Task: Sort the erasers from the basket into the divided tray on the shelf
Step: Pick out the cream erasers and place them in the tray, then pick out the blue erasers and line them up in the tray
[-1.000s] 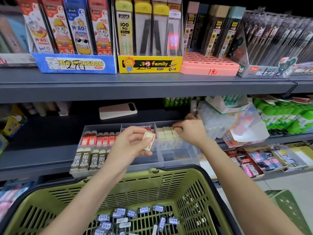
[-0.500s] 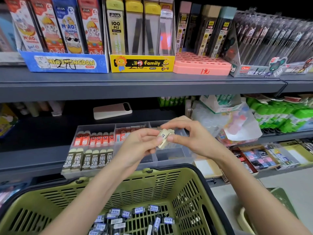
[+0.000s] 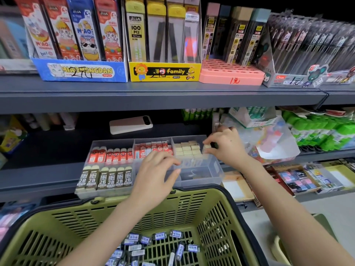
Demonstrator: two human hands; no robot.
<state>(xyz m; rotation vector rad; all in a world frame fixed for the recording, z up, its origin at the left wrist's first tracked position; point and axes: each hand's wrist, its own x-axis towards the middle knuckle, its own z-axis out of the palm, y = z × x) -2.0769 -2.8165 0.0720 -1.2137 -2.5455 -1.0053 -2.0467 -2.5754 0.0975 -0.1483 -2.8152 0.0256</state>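
A clear divided tray (image 3: 215, 175) stands on the lower shelf. It holds red erasers (image 3: 111, 155), brown 2B erasers (image 3: 105, 178) and cream erasers (image 3: 187, 148) in separate compartments. My right hand (image 3: 226, 145) pinches one cream eraser (image 3: 207, 147) at the right edge of the cream compartment. My left hand (image 3: 155, 173) hovers over the tray's middle with relaxed fingers, holding nothing. Below, the green basket (image 3: 192, 206) holds several blue-and-black wrapped erasers (image 3: 159, 237).
A phone (image 3: 130, 124) lies at the back of the lower shelf. Clear bags of stationery (image 3: 272, 139) and green glue sticks (image 3: 326, 131) crowd the shelf to the right. Display boxes of pencil leads (image 3: 165, 72) line the upper shelf.
The cream eraser passed from my left hand to my right. My right hand carried it to the cream compartment; my left hand dropped lower and opened.
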